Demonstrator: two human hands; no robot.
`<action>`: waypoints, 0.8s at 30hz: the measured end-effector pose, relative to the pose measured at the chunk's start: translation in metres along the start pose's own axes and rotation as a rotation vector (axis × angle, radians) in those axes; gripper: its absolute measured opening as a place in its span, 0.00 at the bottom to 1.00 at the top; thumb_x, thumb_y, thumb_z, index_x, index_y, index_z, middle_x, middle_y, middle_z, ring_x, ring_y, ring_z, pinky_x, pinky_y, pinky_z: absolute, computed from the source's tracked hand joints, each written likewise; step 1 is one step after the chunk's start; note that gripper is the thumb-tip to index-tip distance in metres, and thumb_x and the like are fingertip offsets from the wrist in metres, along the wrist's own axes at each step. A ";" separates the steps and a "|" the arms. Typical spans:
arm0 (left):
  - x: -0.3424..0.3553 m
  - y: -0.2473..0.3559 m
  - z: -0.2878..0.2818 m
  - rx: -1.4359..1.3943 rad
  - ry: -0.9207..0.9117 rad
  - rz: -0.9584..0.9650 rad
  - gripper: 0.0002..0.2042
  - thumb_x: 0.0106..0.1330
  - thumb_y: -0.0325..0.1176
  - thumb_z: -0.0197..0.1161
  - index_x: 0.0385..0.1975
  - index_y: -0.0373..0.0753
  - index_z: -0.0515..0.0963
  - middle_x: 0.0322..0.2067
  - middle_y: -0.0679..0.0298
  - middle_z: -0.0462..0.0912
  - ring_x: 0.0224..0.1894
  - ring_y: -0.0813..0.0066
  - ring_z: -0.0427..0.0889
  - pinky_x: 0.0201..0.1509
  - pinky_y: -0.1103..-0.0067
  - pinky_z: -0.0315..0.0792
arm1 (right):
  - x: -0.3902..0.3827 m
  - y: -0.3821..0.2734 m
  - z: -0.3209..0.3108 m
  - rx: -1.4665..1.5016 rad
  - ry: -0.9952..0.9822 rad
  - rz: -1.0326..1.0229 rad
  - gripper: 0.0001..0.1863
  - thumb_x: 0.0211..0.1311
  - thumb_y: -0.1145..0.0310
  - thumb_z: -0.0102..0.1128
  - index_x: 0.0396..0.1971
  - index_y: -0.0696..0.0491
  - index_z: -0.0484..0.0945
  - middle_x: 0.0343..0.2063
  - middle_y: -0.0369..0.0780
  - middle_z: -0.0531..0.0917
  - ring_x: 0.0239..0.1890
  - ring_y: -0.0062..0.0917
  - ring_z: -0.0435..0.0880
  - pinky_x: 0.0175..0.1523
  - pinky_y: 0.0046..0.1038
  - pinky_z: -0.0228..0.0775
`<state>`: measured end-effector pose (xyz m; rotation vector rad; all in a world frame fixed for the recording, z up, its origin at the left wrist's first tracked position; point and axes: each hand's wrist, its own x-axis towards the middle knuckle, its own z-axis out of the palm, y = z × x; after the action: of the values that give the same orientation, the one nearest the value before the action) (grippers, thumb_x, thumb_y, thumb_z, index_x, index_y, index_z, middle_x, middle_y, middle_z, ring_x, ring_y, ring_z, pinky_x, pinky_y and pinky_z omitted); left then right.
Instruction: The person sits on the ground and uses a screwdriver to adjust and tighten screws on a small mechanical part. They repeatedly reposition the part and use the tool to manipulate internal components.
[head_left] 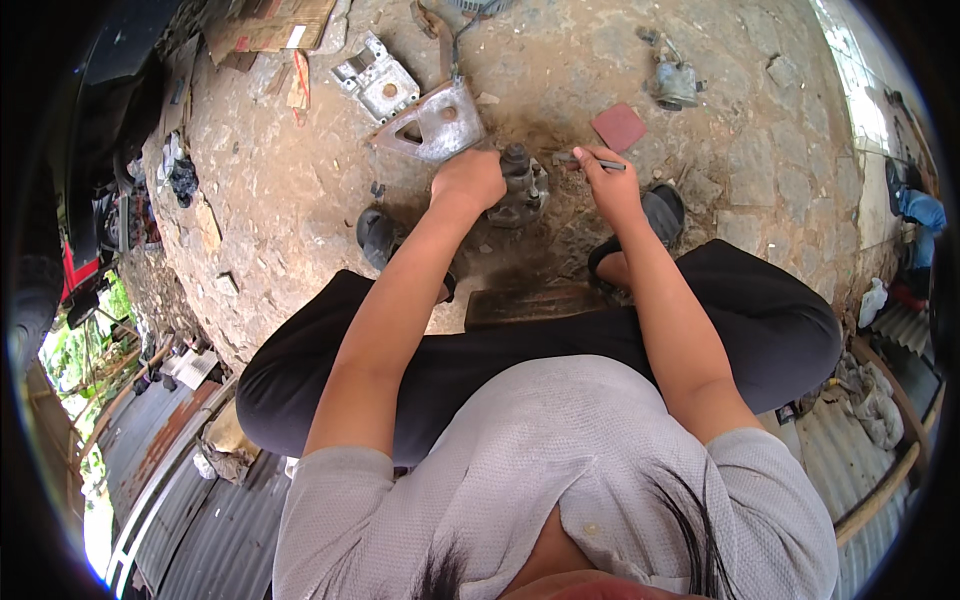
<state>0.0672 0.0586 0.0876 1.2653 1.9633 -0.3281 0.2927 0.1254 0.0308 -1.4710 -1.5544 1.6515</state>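
Observation:
Between my feet stands a dark, greasy metal engine part [520,185] with a round knob on top and small fittings on its side. My left hand [470,182] is closed in a fist against its left side; the fingers' undersides, and whatever they grip, are hidden. To the right of the part, my right hand [610,185] pinches a slim grey rod-like tool [611,165], whose tip points left toward the knob, apart from it. A silvery triangular metal bracket [440,125] lies just beyond my left hand. Beyond my right hand rests a reddish square pad [619,127].
A cast metal housing [378,85] lies beyond the bracket, near cardboard [270,28]. Another small metal engine part [675,82] sits far right on the rough stone floor [560,60]. A low wooden board [530,305] is before my lap. Corrugated sheets [215,530] are at left.

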 end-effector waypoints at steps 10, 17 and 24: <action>0.004 -0.003 0.003 -0.007 -0.007 0.010 0.18 0.67 0.32 0.58 0.55 0.39 0.84 0.56 0.50 0.86 0.59 0.49 0.85 0.61 0.57 0.80 | 0.001 -0.002 -0.002 0.048 -0.173 0.090 0.18 0.72 0.55 0.69 0.38 0.58 0.89 0.24 0.34 0.86 0.29 0.15 0.75 0.36 0.24 0.69; 0.004 -0.003 0.000 -0.012 -0.021 -0.016 0.18 0.67 0.32 0.58 0.55 0.39 0.84 0.57 0.50 0.86 0.60 0.48 0.84 0.61 0.56 0.80 | -0.003 -0.009 0.001 -0.034 -0.076 0.069 0.20 0.73 0.53 0.68 0.34 0.57 0.89 0.23 0.34 0.87 0.24 0.15 0.72 0.32 0.25 0.66; 0.003 -0.002 -0.003 -0.003 -0.033 -0.015 0.18 0.67 0.32 0.58 0.56 0.39 0.83 0.57 0.50 0.86 0.60 0.48 0.85 0.61 0.56 0.80 | -0.002 -0.007 0.000 -0.025 -0.091 0.091 0.17 0.73 0.55 0.68 0.36 0.56 0.90 0.25 0.33 0.88 0.26 0.14 0.71 0.35 0.24 0.66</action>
<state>0.0638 0.0613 0.0868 1.2366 1.9455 -0.3512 0.2913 0.1258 0.0376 -1.5191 -1.5822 1.7798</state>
